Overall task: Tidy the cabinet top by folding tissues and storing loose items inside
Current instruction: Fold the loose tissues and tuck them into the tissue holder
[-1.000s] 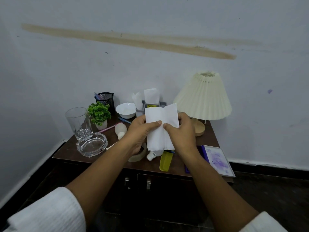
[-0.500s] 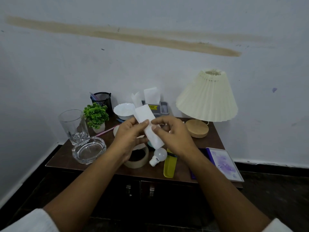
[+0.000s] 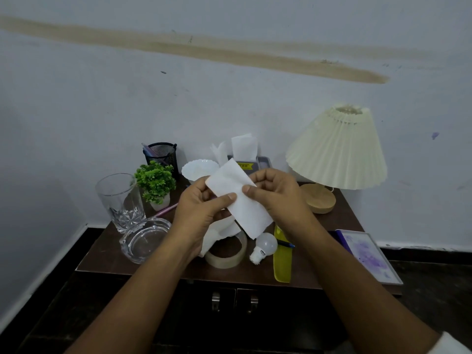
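A white tissue, folded into a narrow strip, hangs tilted above the dark wooden cabinet top. My left hand pinches its left edge between thumb and fingers. My right hand pinches the right edge with the thumb on top. Beneath the hands lie a crumpled tissue, a tape roll, a small white bulb and a yellow comb. A tissue box with sheets sticking up stands at the back. The cabinet doors below are closed.
A drinking glass, glass ashtray, small green plant, mesh pen holder and white bowl crowd the left and back. A pleated lamp stands at the right. A framed picture overhangs the right front corner.
The tissue went from a wide open sheet to a narrow folded strip held diagonally. Both hands stayed on it and shifted slightly as the view moved closer.
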